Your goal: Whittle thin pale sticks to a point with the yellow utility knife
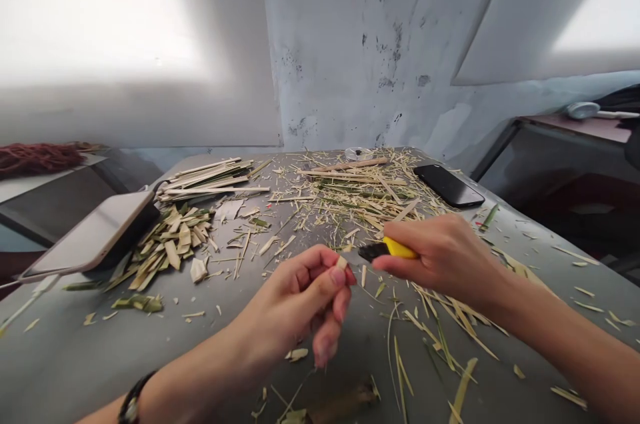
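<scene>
My left hand (313, 297) pinches a small pale piece of bamboo (342, 264) between thumb and forefinger, near the middle of the view. To its right, my right hand (435, 254) is closed around a yellow and black cutter (400, 249). The cutter's black end points left toward the bamboo piece, and a small gap separates them. Whether a blade is out cannot be made out. Below the hands lies a thicker brown-green stick (345, 403), partly cut off by the bottom edge.
Shavings (360, 201) are scattered over the grey table (65, 351). Long strips (215, 179) and short pieces (173, 241) are piled left, beside a propped tablet-like device (90, 231). A black phone (449, 185) lies back right. A clear round lid-like object (358, 154) sits at the back.
</scene>
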Demonstrator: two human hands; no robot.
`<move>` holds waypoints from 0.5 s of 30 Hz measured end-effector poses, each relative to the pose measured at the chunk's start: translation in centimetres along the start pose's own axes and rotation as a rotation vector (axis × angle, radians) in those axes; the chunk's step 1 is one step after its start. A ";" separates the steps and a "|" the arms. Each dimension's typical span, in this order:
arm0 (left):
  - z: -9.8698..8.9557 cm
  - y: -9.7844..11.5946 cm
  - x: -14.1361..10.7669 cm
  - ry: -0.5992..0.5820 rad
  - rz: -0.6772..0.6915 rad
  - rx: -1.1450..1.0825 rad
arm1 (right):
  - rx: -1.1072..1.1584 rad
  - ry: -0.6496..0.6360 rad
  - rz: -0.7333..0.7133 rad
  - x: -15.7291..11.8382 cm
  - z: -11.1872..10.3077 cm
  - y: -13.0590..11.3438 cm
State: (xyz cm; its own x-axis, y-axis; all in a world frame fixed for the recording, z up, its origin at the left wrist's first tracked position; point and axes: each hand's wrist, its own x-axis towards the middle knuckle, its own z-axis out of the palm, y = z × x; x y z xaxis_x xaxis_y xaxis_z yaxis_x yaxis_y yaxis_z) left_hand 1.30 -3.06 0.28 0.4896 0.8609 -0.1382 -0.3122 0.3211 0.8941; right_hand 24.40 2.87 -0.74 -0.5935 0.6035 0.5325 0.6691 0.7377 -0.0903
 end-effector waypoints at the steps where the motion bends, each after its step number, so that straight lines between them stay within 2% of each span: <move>1: 0.2 -0.1 -0.1 0.002 -0.006 -0.007 | -0.044 -0.012 0.043 0.4 0.0 0.5; 3: 0.8 -0.4 -0.5 -0.065 -0.037 0.012 | -0.127 -0.029 0.205 1.3 -0.4 2.0; 5: 1.5 -0.7 -0.9 -0.274 -0.124 0.106 | -0.195 0.029 0.363 2.1 -1.5 4.0; 6: 1.7 -0.8 -0.9 -0.329 -0.138 0.123 | -0.217 0.066 0.416 2.4 -2.3 4.8; 7: 1.8 -0.7 -0.9 -0.336 -0.133 0.110 | -0.228 0.097 0.451 2.6 -3.2 5.4; 9: 1.7 -0.2 -0.6 -0.275 -0.094 0.134 | -0.217 0.123 0.460 3.1 -5.0 5.8; 11: 1.2 0.8 -0.3 -0.179 -0.018 0.169 | -0.179 0.111 0.431 3.6 -6.2 4.9; 15: 0.0 2.9 -0.3 -0.070 0.077 0.211 | -0.022 -0.003 0.382 4.4 -6.7 2.2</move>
State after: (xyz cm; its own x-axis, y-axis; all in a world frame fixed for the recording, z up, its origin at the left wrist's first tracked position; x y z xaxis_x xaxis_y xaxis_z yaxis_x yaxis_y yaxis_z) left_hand 0.24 -2.44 2.91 0.5289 0.8476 -0.0428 -0.1771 0.1596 0.9712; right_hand 26.28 5.15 7.03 -0.3009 0.8346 0.4615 0.8515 0.4530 -0.2640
